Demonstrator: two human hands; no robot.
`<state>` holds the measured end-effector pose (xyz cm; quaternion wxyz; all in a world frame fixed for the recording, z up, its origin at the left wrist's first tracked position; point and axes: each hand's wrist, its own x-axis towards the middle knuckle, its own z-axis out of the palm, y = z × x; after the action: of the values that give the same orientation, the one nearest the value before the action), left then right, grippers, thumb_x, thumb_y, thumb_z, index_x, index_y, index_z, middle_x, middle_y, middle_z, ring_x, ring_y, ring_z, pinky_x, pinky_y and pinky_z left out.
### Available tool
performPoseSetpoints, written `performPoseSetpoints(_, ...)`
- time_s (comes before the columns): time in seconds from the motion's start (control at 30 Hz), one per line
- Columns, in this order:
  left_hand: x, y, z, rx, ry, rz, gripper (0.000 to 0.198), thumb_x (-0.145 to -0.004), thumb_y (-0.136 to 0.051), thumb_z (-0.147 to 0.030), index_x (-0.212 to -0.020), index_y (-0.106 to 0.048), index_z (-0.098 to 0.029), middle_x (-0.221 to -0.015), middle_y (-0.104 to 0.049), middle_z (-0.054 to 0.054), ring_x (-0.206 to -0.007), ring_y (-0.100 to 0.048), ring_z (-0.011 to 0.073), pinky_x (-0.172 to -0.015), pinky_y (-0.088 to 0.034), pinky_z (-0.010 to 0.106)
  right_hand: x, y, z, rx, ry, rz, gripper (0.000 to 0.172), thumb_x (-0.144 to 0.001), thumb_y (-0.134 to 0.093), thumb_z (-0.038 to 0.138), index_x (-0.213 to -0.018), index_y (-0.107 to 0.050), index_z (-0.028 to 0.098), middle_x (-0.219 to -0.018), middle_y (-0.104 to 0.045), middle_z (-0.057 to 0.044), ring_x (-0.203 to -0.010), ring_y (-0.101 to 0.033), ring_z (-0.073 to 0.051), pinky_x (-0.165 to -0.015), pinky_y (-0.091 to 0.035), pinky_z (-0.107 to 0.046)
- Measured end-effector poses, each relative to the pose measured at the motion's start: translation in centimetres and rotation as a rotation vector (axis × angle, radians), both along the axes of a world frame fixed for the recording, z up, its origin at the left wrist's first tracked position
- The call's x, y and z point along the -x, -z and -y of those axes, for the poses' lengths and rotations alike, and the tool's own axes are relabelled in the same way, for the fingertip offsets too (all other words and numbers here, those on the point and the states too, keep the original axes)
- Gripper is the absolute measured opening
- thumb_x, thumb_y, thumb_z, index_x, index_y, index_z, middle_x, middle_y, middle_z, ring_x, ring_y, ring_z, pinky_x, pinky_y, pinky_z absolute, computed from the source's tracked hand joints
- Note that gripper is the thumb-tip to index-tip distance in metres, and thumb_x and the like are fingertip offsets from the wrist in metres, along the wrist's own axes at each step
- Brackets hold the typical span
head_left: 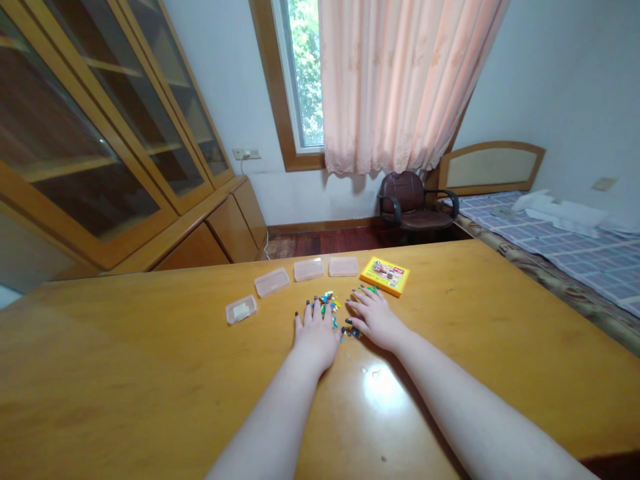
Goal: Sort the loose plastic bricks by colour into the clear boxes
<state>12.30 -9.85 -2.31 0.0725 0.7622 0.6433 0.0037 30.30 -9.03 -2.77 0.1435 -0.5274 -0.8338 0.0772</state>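
Small coloured plastic pieces, blue, green, yellow, white and dark, lie in a loose heap on the wooden table. They look like toy building bricks, though single shapes are too small to make out. My left hand rests palm down at the heap's left side, fingers spread over some pieces. On the right, my right hand lies flat with fingers apart, its fingertips by green pieces and its thumb near dark ones. Some pieces may be hidden under both hands. Neither hand grips anything that I can see.
Beyond the hands, shallow clear plastic boxes stand in an arc; the leftmost box has a whitish piece in it. A yellow box lies right of them. Past the table are a chair, a bed and a glass-fronted cabinet.
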Motion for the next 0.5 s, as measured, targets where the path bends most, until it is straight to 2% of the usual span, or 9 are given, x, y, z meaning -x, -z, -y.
performPoseSetpoints(0.07,-0.3,0.9,-0.3,0.024,-0.062,-0.009,0.069,-0.081,-0.049,-0.047,-0.142,-0.032,-0.02,-0.152,-0.019,0.018,-0.138,-0.018,0.0409,-0.104,-0.016,0.067,0.0,0.1,0.0,0.003,-0.003,-0.007,0.042,-0.089,-0.048,0.042,-0.127,-0.055,0.024,-0.139,-0.046,-0.009,-0.133,-0.031,-0.03,-0.11,-0.018,-0.053)
performPoseSetpoints(0.13,-0.5,1.4,-0.7,0.062,-0.13,0.0,0.073,-0.081,-0.047,-0.05,-0.144,-0.026,-0.019,-0.153,-0.013,0.019,-0.138,-0.015,0.0418,-0.103,-0.015,0.069,0.0,0.3,-0.2,0.011,-0.002,-0.02,0.043,-0.089,-0.049,0.041,-0.128,-0.054,0.024,-0.14,-0.045,-0.01,-0.133,-0.031,-0.03,-0.109,-0.019,-0.053)
performPoseSetpoints(0.27,-1.2,2.0,-0.9,0.074,-0.207,0.031,0.08,-0.082,-0.045,-0.051,-0.146,-0.019,-0.01,-0.152,-0.009,0.024,-0.14,-0.012,0.0395,-0.107,-0.015,0.063,0.0,0.8,-0.5,0.033,-0.022,-0.119,0.045,-0.09,-0.046,0.037,-0.13,-0.052,0.019,-0.14,-0.045,-0.012,-0.133,-0.032,-0.028,-0.109,-0.024,-0.05)
performPoseSetpoints(0.4,-3.0,2.6,0.1,0.042,-0.172,0.088,0.084,-0.082,-0.046,-0.05,-0.144,-0.016,-0.002,-0.151,-0.01,0.027,-0.14,-0.011,0.0386,-0.111,-0.014,0.056,-0.1,1.0,-0.7,0.041,-0.049,-0.325,0.042,-0.092,-0.039,0.032,-0.127,-0.054,0.015,-0.135,-0.05,-0.013,-0.129,-0.041,-0.024,-0.108,-0.03,-0.044)
performPoseSetpoints(0.5,-3.6,2.3,0.3,0.03,-0.116,0.175,0.081,-0.085,-0.043,-0.047,-0.144,-0.015,0.0,-0.151,-0.009,0.027,-0.14,-0.011,0.0375,-0.112,-0.014,0.054,-0.4,0.8,-0.8,0.035,-0.021,-0.462,0.038,-0.092,-0.037,0.03,-0.119,-0.059,0.017,-0.125,-0.059,-0.012,-0.118,-0.051,-0.022,-0.103,-0.037,-0.041)
